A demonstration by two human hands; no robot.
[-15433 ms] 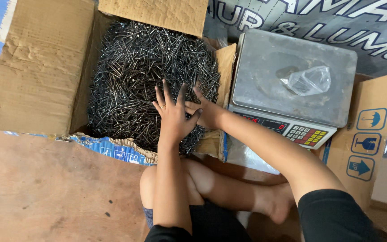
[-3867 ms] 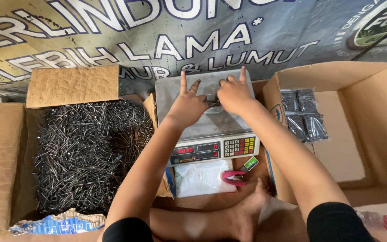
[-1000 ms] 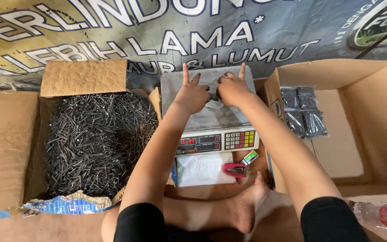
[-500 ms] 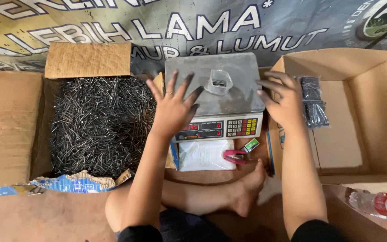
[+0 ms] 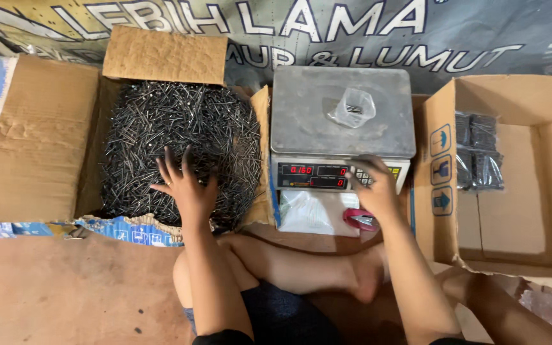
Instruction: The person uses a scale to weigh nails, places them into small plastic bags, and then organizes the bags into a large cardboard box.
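Since half a second ago my left hand point(image 5: 186, 188) has slid off the scale point(image 5: 342, 121) and now lies spread, fingers apart, on the heap of dark nails point(image 5: 180, 137) in the open cardboard box point(image 5: 39, 140), holding nothing that I can see. The nails lie every way, with no common long axis, and the heap stretches ahead and left of that hand, so my left is plainly the nearer one. My right hand point(image 5: 372, 188) has come back to the scale's keypad, fingers curled over the keys, gripping nothing. On the steel pan sits a small clear bag point(image 5: 351, 107) with a few nails in it. Right of the scale, another carton point(image 5: 525, 191) holds filled dark packets point(image 5: 479, 150).
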